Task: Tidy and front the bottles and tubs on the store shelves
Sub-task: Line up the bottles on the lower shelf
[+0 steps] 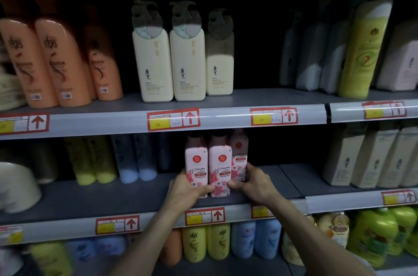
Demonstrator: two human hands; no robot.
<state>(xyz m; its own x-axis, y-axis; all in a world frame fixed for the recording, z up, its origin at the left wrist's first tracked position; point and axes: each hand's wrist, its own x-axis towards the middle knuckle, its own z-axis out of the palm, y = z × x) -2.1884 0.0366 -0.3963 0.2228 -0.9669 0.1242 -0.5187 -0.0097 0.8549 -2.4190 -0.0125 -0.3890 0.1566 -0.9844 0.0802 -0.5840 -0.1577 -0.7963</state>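
Head view shows me a dim store aisle with three shelves. On the top shelf, from the left, stand orange bottles, then three cream pump bottles, and far right a tall yellow-green bottle leaning among pale ones. On the middle shelf I see yellow bottles and blue bottles set back, their contents hidden by opaque walls. At centre stand three pink floral Camellia bottles, close to the front edge, touching side by side. My left hand is clamped on the leftmost one; my right hand wraps the rightmost, thumb on the middle bottle. Beige boxes stand to the right. Below, green bottles sit far right
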